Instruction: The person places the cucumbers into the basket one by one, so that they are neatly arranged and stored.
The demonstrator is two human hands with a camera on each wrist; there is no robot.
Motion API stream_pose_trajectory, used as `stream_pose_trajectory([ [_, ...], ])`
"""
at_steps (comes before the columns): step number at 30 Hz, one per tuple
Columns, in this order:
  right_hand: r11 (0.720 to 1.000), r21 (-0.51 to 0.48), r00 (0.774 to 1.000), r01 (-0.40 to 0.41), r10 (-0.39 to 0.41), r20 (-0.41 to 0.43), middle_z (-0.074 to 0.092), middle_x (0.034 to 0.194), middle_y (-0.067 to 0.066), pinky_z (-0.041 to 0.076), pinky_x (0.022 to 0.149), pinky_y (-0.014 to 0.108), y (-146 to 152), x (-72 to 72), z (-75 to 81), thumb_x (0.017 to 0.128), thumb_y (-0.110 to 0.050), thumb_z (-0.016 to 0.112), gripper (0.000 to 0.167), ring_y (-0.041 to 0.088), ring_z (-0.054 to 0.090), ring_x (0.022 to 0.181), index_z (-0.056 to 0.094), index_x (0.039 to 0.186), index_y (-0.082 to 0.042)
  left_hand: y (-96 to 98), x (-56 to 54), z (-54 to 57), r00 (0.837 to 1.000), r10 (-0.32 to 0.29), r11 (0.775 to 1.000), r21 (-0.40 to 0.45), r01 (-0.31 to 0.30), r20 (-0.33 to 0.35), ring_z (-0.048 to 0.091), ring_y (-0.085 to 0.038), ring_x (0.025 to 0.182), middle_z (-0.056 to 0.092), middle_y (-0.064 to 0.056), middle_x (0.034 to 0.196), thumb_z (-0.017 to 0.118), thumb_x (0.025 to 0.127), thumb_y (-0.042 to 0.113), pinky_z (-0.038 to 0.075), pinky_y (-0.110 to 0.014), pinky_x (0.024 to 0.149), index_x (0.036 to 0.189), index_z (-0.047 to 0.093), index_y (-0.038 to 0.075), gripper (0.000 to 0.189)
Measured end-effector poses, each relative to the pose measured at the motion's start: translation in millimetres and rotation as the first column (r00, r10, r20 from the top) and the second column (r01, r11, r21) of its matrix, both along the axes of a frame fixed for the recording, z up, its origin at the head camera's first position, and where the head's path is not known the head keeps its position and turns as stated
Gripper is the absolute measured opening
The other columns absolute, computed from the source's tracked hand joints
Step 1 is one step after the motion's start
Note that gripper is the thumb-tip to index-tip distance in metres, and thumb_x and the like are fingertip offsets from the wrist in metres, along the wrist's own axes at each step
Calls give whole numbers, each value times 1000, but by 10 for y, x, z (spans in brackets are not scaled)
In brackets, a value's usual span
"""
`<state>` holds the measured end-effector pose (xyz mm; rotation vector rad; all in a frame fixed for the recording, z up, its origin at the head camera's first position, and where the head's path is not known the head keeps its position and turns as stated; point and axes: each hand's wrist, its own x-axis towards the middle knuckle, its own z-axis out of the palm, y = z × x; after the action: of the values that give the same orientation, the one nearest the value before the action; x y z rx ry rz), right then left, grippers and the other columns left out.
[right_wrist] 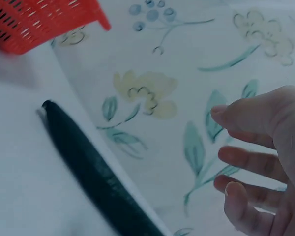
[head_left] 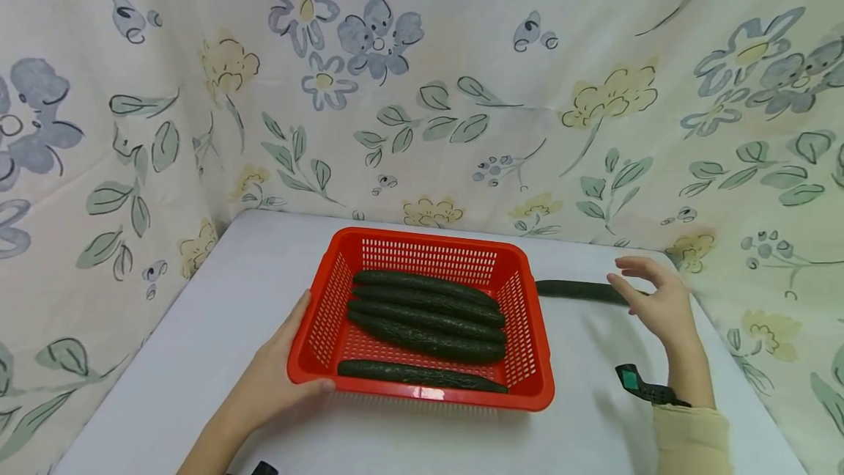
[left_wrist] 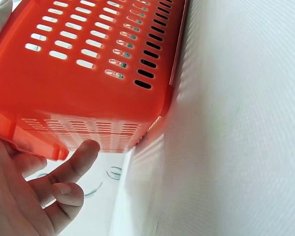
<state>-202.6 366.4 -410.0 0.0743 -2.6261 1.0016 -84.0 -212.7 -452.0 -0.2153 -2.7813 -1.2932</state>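
Observation:
A red plastic basket (head_left: 422, 383) with slotted walls stands on the white table. Several dark green cucumbers (head_left: 425, 317) lie lengthwise inside, one of them apart along the front wall. My left hand (head_left: 280, 365) grips the basket's front left corner, its thumb on the front rim and its fingers along the left side. In the left wrist view some of those fingers (left_wrist: 78, 162) curl loosely beside the wall. Right of the basket, another cucumber (head_left: 580, 290) lies on the table. Over its right end hovers my right hand (head_left: 659, 306), fingers loosely bent and apart, holding nothing.
The white table (head_left: 264, 270) ends at a floral curtain (head_left: 422, 167) along the back and both sides. A black band with a small screen (head_left: 642, 385) sits on the right wrist, below a pale yellow sleeve (head_left: 691, 438).

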Motion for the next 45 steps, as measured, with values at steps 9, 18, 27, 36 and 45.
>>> stream_pose_trajectory([
  [9,998,32,993,58,-61,101,56,147,31,59,89,52,65,-163,-429,98,-43,76,61,52,59,125,63,143,-3,-2,1,-1,1000,-1,1000,13,1,4,60,-33,130,36,-14,170,94,73,49,63,-37,84,173,8,30,133],
  [18,995,62,995,76,-79,57,57,147,31,32,114,73,145,-214,-789,96,-39,80,57,55,44,141,67,136,0,1,16,-15,1000,-11,1000,20,11,-6,60,-31,129,37,-14,169,94,73,47,59,-29,84,172,9,30,133],
  [27,991,121,998,65,-67,12,56,142,31,31,111,76,152,-263,-912,94,-37,82,52,56,44,136,70,130,-2,2,8,-11,1000,-9,1000,25,9,0,61,-30,128,37,-14,169,94,73,47,60,-29,83,172,8,31,133],
  [36,991,101,994,85,-92,65,60,142,30,36,110,74,160,-257,-913,95,-43,80,54,55,48,136,71,130,-4,1,0,-8,1000,-2,1000,5,2,0,60,-31,127,38,-14,169,94,73,49,60,-30,82,172,8,31,133],
  [45,993,77,994,93,-97,48,65,136,30,39,108,74,136,-238,-912,92,-39,83,50,53,53,134,71,124,-1,-8,-13,-31,1000,-2,1000,20,1,3,60,-30,128,37,-13,169,94,73,47,61,-30,83,172,8,34,132],
])
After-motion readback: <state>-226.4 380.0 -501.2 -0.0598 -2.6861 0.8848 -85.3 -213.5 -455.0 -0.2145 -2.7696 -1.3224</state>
